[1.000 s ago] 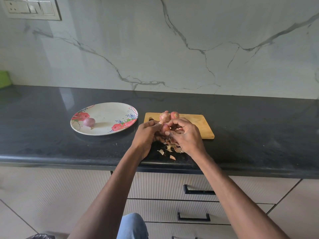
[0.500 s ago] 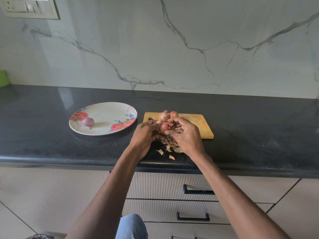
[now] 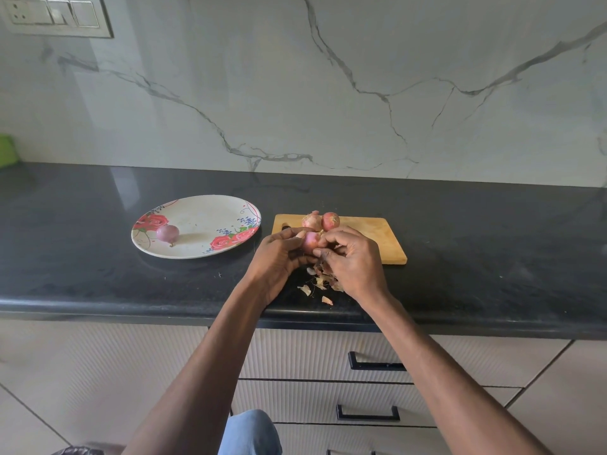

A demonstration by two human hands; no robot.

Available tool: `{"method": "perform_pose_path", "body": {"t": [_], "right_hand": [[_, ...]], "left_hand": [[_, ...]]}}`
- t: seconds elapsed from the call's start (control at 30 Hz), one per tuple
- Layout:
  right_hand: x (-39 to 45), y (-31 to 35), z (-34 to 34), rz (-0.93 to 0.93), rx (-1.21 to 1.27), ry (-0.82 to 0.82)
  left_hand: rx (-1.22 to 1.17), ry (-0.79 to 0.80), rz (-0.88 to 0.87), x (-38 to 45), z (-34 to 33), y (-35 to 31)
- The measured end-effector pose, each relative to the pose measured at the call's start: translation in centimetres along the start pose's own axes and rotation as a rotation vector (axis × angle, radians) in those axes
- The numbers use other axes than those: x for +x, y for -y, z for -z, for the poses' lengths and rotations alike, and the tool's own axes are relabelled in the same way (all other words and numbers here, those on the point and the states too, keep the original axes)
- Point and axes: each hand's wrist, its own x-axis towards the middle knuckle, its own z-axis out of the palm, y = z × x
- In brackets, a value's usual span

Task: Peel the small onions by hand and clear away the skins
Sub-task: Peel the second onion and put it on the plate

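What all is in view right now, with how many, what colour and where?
plate: one, white with red roses, on counter at left
peeled onion: one, purple, on plate
unpeeled onions: two, reddish brown, on board's far edge
board: one, light wood, right of plate
held onion: one, pink, between both hands
skins: a small pile, tan, on counter under hands
counter: one, black
drawers: black handles, beige, below counter
switch panel: one, pale, wall top left
left hand, right hand: fingers on held onion
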Motion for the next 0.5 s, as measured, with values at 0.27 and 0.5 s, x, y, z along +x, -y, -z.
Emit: {"method": "perform_pose_path", "body": {"t": [0.27,0.5], "right_hand": [[0.50,-0.01,0.36,-0.203,-0.002,-0.034],[0.48,0.43,0.60,-0.308,0.065,-0.036]], "left_hand": [[-0.032,-0.008,0.003,0.13,0.12,0.17],[0.051,0.033,-0.034,0.02,-0.03,0.61]]}}
